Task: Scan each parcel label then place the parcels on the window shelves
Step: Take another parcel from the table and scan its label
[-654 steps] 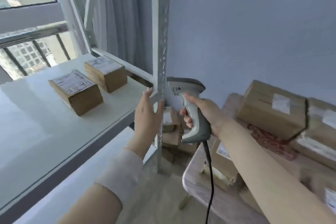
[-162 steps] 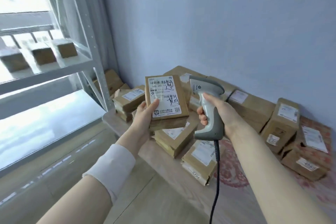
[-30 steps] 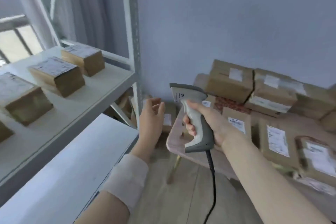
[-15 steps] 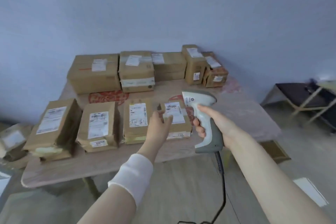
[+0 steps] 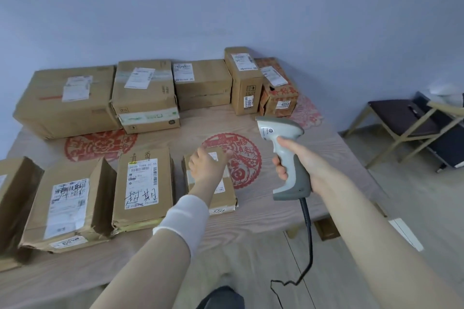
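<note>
Several brown cardboard parcels with white labels lie on a wooden table (image 5: 288, 198). My left hand (image 5: 207, 167) reaches over a small flat parcel (image 5: 223, 195) in the front row, fingers spread above its top; I cannot tell whether it touches. To its left lies a labelled parcel with handwriting (image 5: 143, 185). My right hand (image 5: 298, 162) grips the handle of a grey barcode scanner (image 5: 283, 155), held upright above the table's right side, its cable hanging down. The window shelves are out of view.
Larger boxes (image 5: 145, 98) line the table's back edge against the blue wall. Red paper-cut decorations (image 5: 241, 155) lie on the tabletop. A folding chair (image 5: 404, 123) stands at the right. Wooden floor shows right of the table.
My view has swung from the window shelves to the parcel table and come closer. My left hand, empty after the earlier parcel, has reached over the small front parcel. The scanner stays in my right hand.
</note>
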